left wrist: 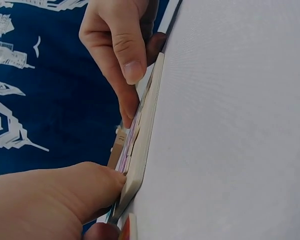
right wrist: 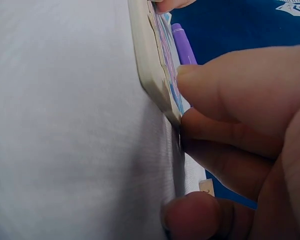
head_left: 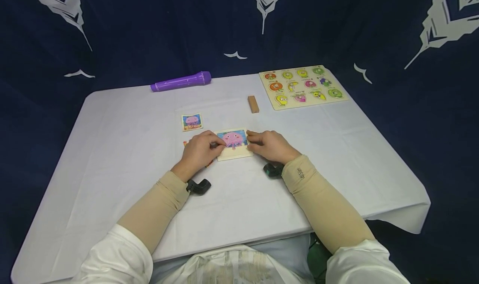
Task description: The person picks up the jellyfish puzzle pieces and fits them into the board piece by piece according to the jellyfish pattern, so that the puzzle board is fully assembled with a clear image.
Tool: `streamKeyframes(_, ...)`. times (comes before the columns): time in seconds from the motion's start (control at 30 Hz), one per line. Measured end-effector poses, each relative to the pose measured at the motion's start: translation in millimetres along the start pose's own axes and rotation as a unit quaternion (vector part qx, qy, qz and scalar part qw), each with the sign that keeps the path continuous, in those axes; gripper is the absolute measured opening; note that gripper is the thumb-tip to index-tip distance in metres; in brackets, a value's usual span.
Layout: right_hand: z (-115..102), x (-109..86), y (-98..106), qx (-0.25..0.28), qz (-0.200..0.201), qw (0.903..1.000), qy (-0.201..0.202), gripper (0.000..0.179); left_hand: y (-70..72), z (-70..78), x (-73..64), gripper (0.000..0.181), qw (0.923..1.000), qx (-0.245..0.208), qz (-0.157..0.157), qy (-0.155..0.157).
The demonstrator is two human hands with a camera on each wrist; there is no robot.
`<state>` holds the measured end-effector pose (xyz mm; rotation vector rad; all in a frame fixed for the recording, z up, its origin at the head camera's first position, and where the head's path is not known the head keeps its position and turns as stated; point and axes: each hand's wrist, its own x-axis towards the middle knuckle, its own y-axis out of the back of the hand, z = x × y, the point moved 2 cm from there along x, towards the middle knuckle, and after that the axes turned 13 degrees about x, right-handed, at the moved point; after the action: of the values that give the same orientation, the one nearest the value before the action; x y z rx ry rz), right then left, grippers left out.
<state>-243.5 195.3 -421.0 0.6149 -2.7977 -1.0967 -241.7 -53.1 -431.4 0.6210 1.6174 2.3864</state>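
A small wooden puzzle board (head_left: 236, 154) with a pink octopus picture lies on the white table between both hands. My left hand (head_left: 202, 147) grips its left edge, thumb on top, as the left wrist view shows. At the right edge, my right hand (head_left: 273, 144) holds the board by thumb and fingers; the thumb touches the picture in the right wrist view. The picture consists of thin pieces (right wrist: 162, 55) whose edges stand slightly uneven. A square octopus card (head_left: 191, 122) lies beyond the left hand. An orange-red piece (left wrist: 125, 227) is mostly hidden beneath that hand.
Beyond the board lies a brown wooden block (head_left: 253, 104). At the back right is a fruit puzzle board (head_left: 295, 103). A purple microphone-shaped object (head_left: 181, 82) lies along the back edge of the table (head_left: 112, 151). A dark blue patterned curtain (head_left: 168, 30) hangs behind.
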Motion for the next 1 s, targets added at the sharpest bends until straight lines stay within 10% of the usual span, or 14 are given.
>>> streamKeyframes(0.37, 1.3, -0.4, 2.0, -0.007, -0.004, 0.9999, 0.009, 0.043, 7.2, 4.6, -0.8, 0.017, 0.9992, 0.036, 0.012, -0.011)
streamKeyframes(0.63, -1.1, 2.2, -0.2, -0.002, -0.009, 0.9999, 0.012, 0.043, 52.9, -27.0, -12.7, 0.021, 0.9822, -0.076, 0.125, 0.118)
streamKeyframes(1.0, -0.5, -0.2, 0.7, -0.003, -0.008, 0.9999, 0.008, 0.044, 58.0, -64.4, -51.8, 0.023, 0.9664, -0.093, 0.095, 0.220)
